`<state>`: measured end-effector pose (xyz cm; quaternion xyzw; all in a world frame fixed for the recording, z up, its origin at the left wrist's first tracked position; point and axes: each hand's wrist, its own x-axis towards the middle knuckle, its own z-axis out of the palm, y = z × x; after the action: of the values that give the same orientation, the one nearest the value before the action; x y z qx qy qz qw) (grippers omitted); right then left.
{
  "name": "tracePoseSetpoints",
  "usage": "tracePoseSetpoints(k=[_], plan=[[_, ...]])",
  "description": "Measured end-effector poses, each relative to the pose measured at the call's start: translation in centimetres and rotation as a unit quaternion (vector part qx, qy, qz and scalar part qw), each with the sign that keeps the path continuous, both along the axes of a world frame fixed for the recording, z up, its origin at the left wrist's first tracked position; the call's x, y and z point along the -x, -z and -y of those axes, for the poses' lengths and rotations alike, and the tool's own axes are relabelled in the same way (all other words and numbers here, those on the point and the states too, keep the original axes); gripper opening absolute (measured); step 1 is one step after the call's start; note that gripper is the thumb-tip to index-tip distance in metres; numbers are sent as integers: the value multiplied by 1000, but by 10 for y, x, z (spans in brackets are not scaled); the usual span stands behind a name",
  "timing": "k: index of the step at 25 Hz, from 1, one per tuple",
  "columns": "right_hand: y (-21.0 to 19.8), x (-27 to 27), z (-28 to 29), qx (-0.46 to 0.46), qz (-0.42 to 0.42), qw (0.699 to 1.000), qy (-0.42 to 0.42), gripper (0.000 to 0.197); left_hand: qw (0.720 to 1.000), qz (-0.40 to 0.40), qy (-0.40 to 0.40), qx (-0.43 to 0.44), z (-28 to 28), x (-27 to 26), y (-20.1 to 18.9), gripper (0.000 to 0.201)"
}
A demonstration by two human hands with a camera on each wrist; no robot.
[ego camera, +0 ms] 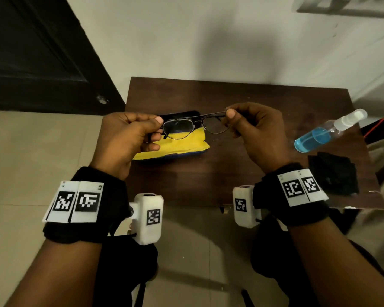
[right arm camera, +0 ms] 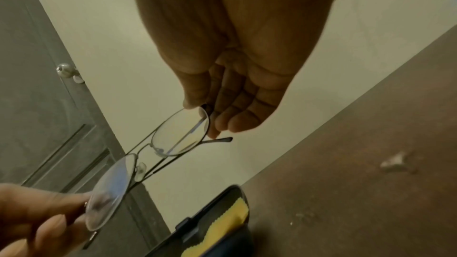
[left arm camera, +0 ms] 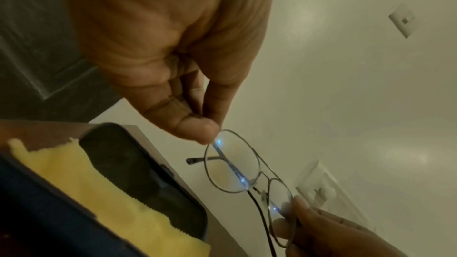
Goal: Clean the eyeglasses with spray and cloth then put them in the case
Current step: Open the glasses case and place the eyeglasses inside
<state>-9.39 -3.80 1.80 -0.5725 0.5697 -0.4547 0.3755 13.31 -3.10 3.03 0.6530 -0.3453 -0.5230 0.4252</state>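
Note:
Thin metal-framed eyeglasses (ego camera: pixel 198 123) hang level above the table, their temples folded behind the lenses. My left hand (ego camera: pixel 156 129) pinches the left lens rim between thumb and fingers, and my right hand (ego camera: pixel 232 122) pinches the right end. Directly below lies an open dark case (ego camera: pixel 186 114) with a yellow cloth (ego camera: pixel 177 140) spread across it. The left wrist view shows the eyeglasses (left arm camera: pixel 232 163) beside the case (left arm camera: pixel 138 163) and cloth (left arm camera: pixel 99 192). The right wrist view shows the eyeglasses (right arm camera: pixel 180 134) above the case (right arm camera: pixel 215 212). A clear spray bottle (ego camera: pixel 326 131) of blue liquid lies on its side at the right.
The small dark wooden table (ego camera: pixel 231 178) stands against a pale wall. A folded black cloth (ego camera: pixel 333 176) lies near its front right corner. A dark door (ego camera: pixel 31 52) is at the left, and tiled floor lies below.

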Motion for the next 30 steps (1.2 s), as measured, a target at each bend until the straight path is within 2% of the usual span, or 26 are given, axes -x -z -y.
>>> tracePoseSetpoints(k=[5, 8, 14, 20, 23, 27, 30], plan=[[19, -32, 9, -24, -42, 999, -14, 12, 997, 76, 7, -3, -9, -29, 7, 14], [30, -43, 12, -57, -92, 994, -24, 17, 986, 158, 48, -18, -13, -42, 13, 13], [41, -46, 14, -104, -164, 981, -4, 21, 971, 227, 75, -31, -8, -38, 34, 9], [42, -50, 7, -119, -216, 969, -9, 21, 944, 315, 95, -13, -11, -36, 45, 14], [41, -48, 4, -114, -232, 966, -17, 21, 922, 372, 109, 12, -13, -33, 46, 16], [41, -47, 3, -109, -270, 956, -37, 24, 926, 359, 113, 5, -15, -37, 48, 13], [39, -49, 2, -108, -331, 936, -57, 26, 940, 329, 93, 6, -17, -41, 53, 13]])
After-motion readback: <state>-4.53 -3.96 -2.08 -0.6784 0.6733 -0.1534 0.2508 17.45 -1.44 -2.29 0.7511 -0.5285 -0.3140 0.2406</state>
